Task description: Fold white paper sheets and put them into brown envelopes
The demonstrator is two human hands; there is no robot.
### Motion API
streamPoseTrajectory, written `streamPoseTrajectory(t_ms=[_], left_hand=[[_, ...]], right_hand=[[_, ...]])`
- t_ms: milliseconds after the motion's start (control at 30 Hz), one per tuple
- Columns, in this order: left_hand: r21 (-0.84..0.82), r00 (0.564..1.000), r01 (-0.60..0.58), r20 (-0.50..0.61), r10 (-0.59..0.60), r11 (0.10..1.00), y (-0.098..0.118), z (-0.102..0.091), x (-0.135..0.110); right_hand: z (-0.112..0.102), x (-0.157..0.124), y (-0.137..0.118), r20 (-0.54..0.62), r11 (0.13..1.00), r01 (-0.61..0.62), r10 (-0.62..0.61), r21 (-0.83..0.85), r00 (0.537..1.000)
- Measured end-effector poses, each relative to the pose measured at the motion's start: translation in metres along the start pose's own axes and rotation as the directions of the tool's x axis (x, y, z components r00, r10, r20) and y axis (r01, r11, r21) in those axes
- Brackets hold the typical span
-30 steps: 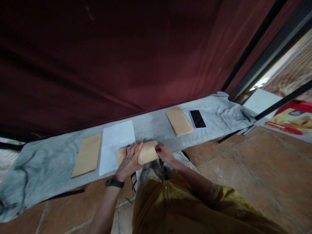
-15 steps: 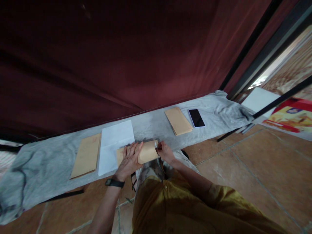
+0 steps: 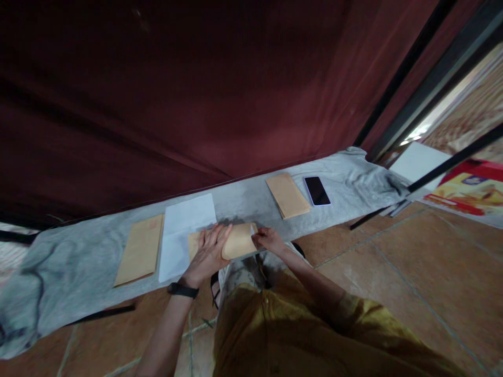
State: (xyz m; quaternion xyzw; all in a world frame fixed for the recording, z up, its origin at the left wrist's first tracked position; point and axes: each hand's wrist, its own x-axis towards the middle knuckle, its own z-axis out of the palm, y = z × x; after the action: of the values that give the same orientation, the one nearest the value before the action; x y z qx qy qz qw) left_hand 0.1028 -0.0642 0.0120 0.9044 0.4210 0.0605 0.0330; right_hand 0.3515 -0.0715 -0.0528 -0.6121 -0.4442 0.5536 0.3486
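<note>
A tan envelope (image 3: 240, 240) lies on the grey cloth-covered bench (image 3: 78, 246) in front of me. My left hand (image 3: 208, 252) rests flat on the envelope's left half, fingers stretched out and pressing down. At the envelope's right end my right hand (image 3: 266, 239) pinches its flap edge, where a sliver of white shows. The envelope partly overlaps a white paper sheet (image 3: 184, 230).
Another tan envelope (image 3: 140, 249) lies left of the white sheet. To the right lie a stack of tan envelopes (image 3: 287, 195) and a black phone (image 3: 317, 190). A dark red curtain (image 3: 176, 94) hangs behind the bench. The tiled floor is below, with printed sheets at far right.
My hands and the envelope have shifted slightly away from me. The right hand has moved in on the envelope's right end.
</note>
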Motion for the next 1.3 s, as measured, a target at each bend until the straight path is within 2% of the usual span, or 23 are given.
streamPoseTrajectory(t_ms=[100, 267, 367, 433, 500, 567, 733, 933, 1067, 1133, 1200, 1267, 1300], left_hand=[[0.018, 1.0, -0.008, -0.002, 0.008, 1.0, 0.001, -0.006, 0.008], [0.021, 0.998, 0.037, -0.052, -0.036, 0.999, 0.013, -0.008, 0.021], [0.005, 0.994, 0.053, -0.095, -0.052, 0.999, 0.026, 0.001, 0.026], [-0.021, 0.992, 0.053, -0.115, -0.056, 0.998, 0.036, 0.011, 0.03], [-0.064, 0.992, 0.044, -0.114, -0.051, 0.997, 0.046, 0.021, 0.035], [-0.11, 0.993, 0.036, -0.104, -0.048, 0.993, 0.055, 0.031, 0.041], [-0.185, 0.992, 0.014, -0.124, -0.038, 0.983, 0.063, 0.047, 0.053], [-0.239, 0.987, 0.045, -0.137, -0.08, 0.97, 0.054, 0.059, 0.057], [-0.238, 0.987, 0.056, -0.136, -0.09, 0.97, 0.049, 0.067, 0.056], [-0.222, 0.984, 0.061, -0.148, -0.096, 0.973, 0.049, 0.07, 0.054], [-0.185, 0.981, 0.075, -0.161, -0.105, 0.98, 0.051, 0.072, 0.053], [-0.118, 0.983, 0.077, -0.157, -0.095, 0.99, 0.055, 0.073, 0.052], [-0.077, 0.986, 0.071, -0.146, -0.081, 0.995, 0.057, 0.073, 0.052]], right_hand=[[0.003, 0.002, -0.002, -0.021, 0.987, -0.073, 0.077, 0.14, 0.997], [0.004, 0.006, -0.009, -0.123, 0.952, -0.045, 0.086, 0.303, 0.989], [0.006, 0.01, -0.013, -0.207, 0.921, -0.015, 0.103, 0.389, 0.973], [0.009, 0.011, -0.015, -0.247, 0.865, 0.009, 0.133, 0.502, 0.96], [0.014, 0.011, -0.016, -0.252, 0.8, 0.023, 0.161, 0.599, 0.954], [0.018, 0.008, -0.016, -0.222, 0.775, 0.009, 0.17, 0.631, 0.96], [0.023, 0.007, -0.01, -0.156, 0.765, -0.04, 0.182, 0.642, 0.971], [0.022, 0.016, -0.01, -0.047, 0.773, -0.082, 0.143, 0.629, 0.989], [0.008, 0.011, -0.004, 0.089, 0.817, -0.097, 0.056, 0.568, 0.994], [-0.003, 0.005, 0.003, 0.116, 0.845, -0.094, 0.038, 0.527, 0.993], [-0.016, -0.001, 0.011, 0.103, 0.884, -0.085, 0.042, 0.46, 0.994], [-0.026, -0.004, 0.019, -0.023, 0.963, 0.043, -0.039, 0.266, 0.999], [-0.03, -0.005, 0.021, -0.1, 0.982, 0.142, -0.13, 0.127, 0.986]])
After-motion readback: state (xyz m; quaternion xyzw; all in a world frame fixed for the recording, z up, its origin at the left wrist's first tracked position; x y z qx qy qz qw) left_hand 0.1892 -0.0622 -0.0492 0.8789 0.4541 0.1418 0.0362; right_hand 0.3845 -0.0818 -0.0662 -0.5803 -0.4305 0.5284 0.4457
